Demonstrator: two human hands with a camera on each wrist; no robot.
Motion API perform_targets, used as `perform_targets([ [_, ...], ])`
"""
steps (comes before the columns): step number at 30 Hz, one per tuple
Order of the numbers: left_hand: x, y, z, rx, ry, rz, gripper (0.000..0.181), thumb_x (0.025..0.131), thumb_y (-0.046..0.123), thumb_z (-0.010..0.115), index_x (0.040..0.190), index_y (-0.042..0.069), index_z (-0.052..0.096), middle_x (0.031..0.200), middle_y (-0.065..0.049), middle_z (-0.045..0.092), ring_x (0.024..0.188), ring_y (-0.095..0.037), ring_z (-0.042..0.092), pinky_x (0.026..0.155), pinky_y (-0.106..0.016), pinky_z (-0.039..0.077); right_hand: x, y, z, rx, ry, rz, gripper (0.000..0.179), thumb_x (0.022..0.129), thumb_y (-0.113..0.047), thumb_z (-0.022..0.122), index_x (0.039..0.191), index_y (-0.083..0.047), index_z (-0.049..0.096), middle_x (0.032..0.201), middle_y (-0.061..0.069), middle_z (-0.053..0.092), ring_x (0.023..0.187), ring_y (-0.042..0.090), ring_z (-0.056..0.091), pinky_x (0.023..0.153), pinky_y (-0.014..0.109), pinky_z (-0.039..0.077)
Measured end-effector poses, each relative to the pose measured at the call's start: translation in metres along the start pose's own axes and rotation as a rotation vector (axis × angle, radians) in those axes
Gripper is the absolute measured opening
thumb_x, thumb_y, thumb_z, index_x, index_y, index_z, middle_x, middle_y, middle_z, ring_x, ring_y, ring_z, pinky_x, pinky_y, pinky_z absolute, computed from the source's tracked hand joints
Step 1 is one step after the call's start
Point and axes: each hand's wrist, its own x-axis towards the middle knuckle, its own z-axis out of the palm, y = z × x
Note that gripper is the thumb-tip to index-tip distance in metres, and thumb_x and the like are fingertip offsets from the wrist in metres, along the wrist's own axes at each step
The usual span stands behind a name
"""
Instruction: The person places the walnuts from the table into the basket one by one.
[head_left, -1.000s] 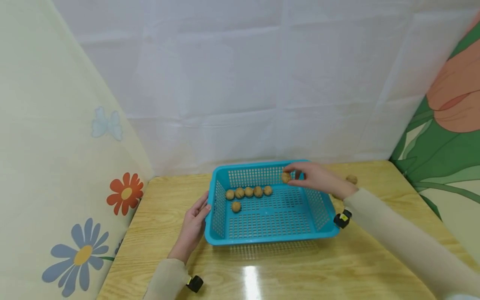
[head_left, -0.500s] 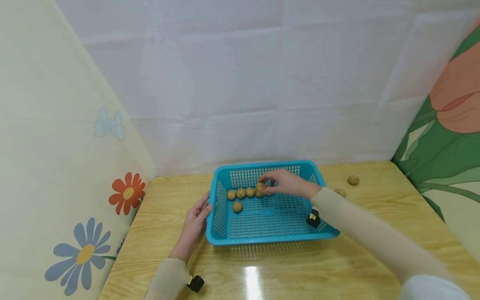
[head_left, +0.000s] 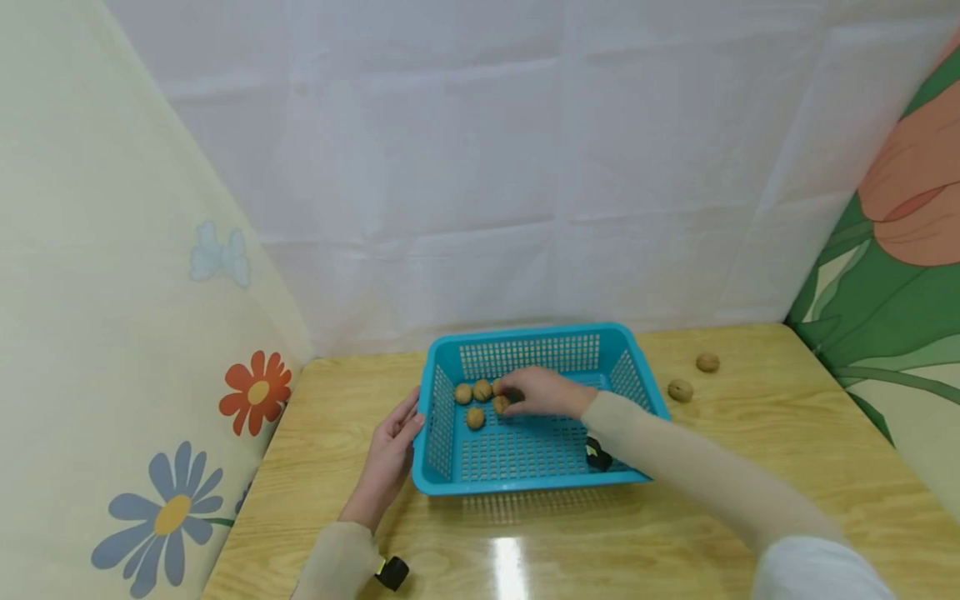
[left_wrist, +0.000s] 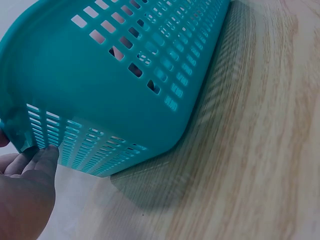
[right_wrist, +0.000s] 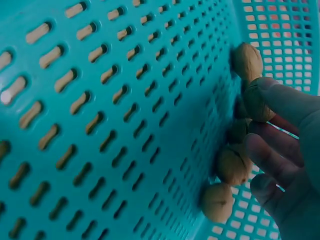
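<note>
A blue plastic basket (head_left: 525,485) with perforated walls stands on the table. My left hand (head_left: 392,450) grips its left side, thumb at the rim and fingers against the outer wall (left_wrist: 37,165). Inside the basket my right hand (head_left: 546,392) pinches a walnut (head_left: 501,405) between thumb and fingers, low over the perforated floor. Beside it, a walnut (head_left: 476,418) lies in front of a back row of walnuts (head_left: 463,393), which the right hand partly hides in the head view. The right wrist view shows the pinched walnut (right_wrist: 257,102) close to another walnut (right_wrist: 248,61).
Two loose walnuts lie on the wooden table (head_left: 750,433) right of the basket, one walnut (head_left: 680,390) nearer and another walnut (head_left: 707,362) farther back. A white cloth wall (head_left: 480,167) rises behind the table, with flower-printed panels at both sides.
My right hand has carried the walnut from the basket's back right leftward and down, to beside the single front walnut. The left hand stays on the basket's left side.
</note>
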Motion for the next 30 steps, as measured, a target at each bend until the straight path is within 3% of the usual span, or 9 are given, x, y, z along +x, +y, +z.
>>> perform_targets([
  [8,0.000,-0.002,0.001,0.000,0.002,-0.013,0.060,0.109,0.018,0.055,0.163,0.005,0.032,0.166,-0.014,0.035,0.141,-0.009,0.049,0.105,-0.021,0.049,0.011,-0.006,0.010,-0.112,-0.022,-0.031,0.033,0.096,-0.032,0.078,0.123,-0.014,0.073,0.122,0.000,0.073,0.114,0.018,0.067,0.099,0.039,0.055],
  [14,-0.001,-0.002,0.000,0.010,0.000,-0.017,0.059,0.110,0.016,0.053,0.163,0.005,0.032,0.166,-0.014,0.036,0.136,-0.003,0.052,0.104,-0.021,0.050,0.014,-0.002,0.016,-0.139,-0.019,-0.031,0.034,0.095,-0.035,0.078,0.123,-0.015,0.073,0.120,-0.002,0.073,0.112,0.016,0.067,0.098,0.038,0.056],
  [23,-0.001,-0.001,-0.001,0.002,-0.020,-0.008,0.060,0.110,0.017,0.054,0.164,0.005,0.030,0.166,-0.014,0.035,0.134,-0.002,0.053,0.104,-0.022,0.050,0.008,-0.001,0.004,-0.087,-0.010,-0.007,0.038,0.096,-0.032,0.077,0.128,-0.012,0.072,0.122,0.001,0.073,0.113,0.018,0.068,0.099,0.039,0.056],
  [30,-0.001,0.000,-0.001,0.006,-0.009,-0.006,0.060,0.110,0.017,0.054,0.163,0.005,0.031,0.166,-0.015,0.035,0.128,0.003,0.056,0.104,-0.021,0.050,-0.014,-0.002,-0.020,0.014,0.003,0.023,0.036,0.099,-0.027,0.074,0.131,-0.010,0.071,0.126,0.003,0.073,0.106,0.018,0.070,0.092,0.038,0.059],
])
